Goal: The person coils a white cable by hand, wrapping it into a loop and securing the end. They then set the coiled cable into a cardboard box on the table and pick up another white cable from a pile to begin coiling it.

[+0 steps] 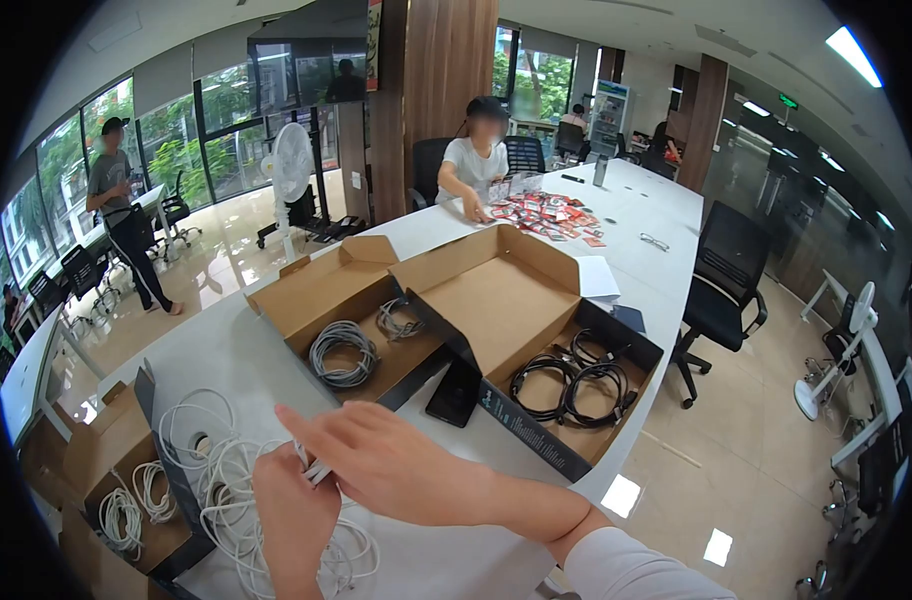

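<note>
My left hand [294, 505] is closed around a white cable [313, 468] just above the table. Crossing over from the right, my right hand [401, 470] pinches the same cable, its index finger pointing left. A tangled heap of white cables [231, 485] lies beneath and to the left of both hands. At the far left, an open box [166, 505] holds white coils. Grey coiled cables [343, 354] sit in a middle box [321, 280], and black coiled cables [576, 390] in a larger box [496, 285] to the right.
A black phone [453, 394] lies between the two boxes. Across the white table [656, 210] a seated person [473, 165] handles a pile of red packets [546, 214]. Glasses [654, 241] and a dark notebook [628, 318] are farther right. A black chair [721, 280] stands beside the table.
</note>
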Available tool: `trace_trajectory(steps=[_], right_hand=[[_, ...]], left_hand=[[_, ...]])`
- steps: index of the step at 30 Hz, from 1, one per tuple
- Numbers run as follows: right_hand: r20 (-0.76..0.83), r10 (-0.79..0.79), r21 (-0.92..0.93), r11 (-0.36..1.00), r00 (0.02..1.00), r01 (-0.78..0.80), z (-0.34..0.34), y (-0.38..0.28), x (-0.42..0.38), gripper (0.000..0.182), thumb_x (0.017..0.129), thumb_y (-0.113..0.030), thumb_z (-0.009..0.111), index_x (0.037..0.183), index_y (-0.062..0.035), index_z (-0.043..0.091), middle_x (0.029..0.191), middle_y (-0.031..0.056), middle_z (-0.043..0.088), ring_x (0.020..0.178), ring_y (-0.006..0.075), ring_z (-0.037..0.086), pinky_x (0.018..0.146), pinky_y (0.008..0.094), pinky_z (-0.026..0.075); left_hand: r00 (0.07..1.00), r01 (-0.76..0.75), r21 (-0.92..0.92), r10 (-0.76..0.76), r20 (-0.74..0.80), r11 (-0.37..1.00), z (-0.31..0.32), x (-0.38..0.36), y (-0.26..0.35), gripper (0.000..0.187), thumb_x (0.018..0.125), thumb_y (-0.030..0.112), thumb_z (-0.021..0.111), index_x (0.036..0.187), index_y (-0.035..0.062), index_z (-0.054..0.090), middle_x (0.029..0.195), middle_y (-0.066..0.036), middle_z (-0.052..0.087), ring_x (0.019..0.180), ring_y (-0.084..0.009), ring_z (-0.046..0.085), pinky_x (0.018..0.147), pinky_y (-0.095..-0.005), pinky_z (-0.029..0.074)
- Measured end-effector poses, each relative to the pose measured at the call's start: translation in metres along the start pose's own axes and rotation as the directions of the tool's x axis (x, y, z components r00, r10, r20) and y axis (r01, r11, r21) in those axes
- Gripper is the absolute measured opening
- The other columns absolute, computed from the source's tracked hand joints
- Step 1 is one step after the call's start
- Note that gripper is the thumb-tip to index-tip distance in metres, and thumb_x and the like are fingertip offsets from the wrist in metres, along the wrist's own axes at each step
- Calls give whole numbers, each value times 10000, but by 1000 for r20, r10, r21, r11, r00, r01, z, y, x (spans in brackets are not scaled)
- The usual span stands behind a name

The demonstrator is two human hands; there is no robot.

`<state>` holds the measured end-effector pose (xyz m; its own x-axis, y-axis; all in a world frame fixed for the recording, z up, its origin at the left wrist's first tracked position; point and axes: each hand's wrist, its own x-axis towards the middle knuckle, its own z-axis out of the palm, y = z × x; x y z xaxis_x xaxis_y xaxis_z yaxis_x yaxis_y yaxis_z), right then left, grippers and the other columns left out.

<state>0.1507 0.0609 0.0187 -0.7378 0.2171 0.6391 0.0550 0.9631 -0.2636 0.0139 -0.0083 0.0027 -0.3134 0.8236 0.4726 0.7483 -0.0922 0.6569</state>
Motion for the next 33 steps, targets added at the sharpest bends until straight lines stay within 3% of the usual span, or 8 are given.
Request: trace_trajectory(steps=[3,9,12,15,18,21,30,33], right_hand=[[60,-73,-68,995,996,77,-2,-1,-1,640,765,-8,591,1364,20,365,1050,123,567,1021,284,555,936,386,421],[18,-150,-127,980,989,151,1,1,-2,547,773,-18,579,1296,28,425,1121,131,574,1055,274,560,944,386,419],[8,-169,-119,978,986,169,0,0,-1,560,767,-17,581,1304,23,426,1146,137,574,1044,270,565,941,386,419],[52,-167,-93,981,985,171,-1,1,-2,580,760,-18,587,1316,12,426,1174,145,571,1011,264,576,917,378,423],[54,-197,-86,976,979,201,-1,2,-4,589,752,-23,599,1318,2,439,1206,152,563,975,257,585,882,365,426],[36,-225,-99,969,974,227,-1,1,-4,577,745,-33,612,1301,3,461,1228,163,554,957,251,590,859,356,429],[20,-214,-84,973,977,215,-8,1,-5,495,738,-46,623,1216,25,512,1222,181,533,976,261,583,853,359,432],[10,-201,-45,978,979,202,-9,-1,-5,467,738,-42,624,1190,22,525,1204,169,535,994,265,571,859,364,431]], left_hand=[[973,-231,173,228,34,958,1,-1,-8,62,673,4,602,673,-44,563,617,-212,574,596,-412,565,521,-434,418],[991,-132,21,132,32,991,-1,0,0,68,709,28,604,718,-33,576,657,-198,607,620,-407,581,516,-421,431],[985,-172,-35,172,12,985,4,0,-10,301,746,36,608,1034,-51,606,652,-173,602,578,-367,583,517,-394,433],[996,-66,-53,63,-63,996,3,-4,5,712,760,28,615,1395,-84,313,638,-144,570,546,-305,568,524,-352,428],[988,-115,-18,113,-104,993,3,-5,3,942,724,-16,604,1505,3,78,620,-72,467,570,-197,440,562,-301,387],[995,103,-139,-103,9,985,-6,-4,15,961,715,-39,579,1514,21,47,662,-44,472,608,-157,436,586,-276,383],[998,42,-233,-52,-38,972,4,-4,1,1051,705,-55,587,1514,73,-71,714,-23,491,642,-118,467,623,-228,413],[990,125,-394,-138,-6,910,1,-4,13,1048,701,-88,564,1516,81,-74,720,-15,483,651,-117,467,650,-216,405]])
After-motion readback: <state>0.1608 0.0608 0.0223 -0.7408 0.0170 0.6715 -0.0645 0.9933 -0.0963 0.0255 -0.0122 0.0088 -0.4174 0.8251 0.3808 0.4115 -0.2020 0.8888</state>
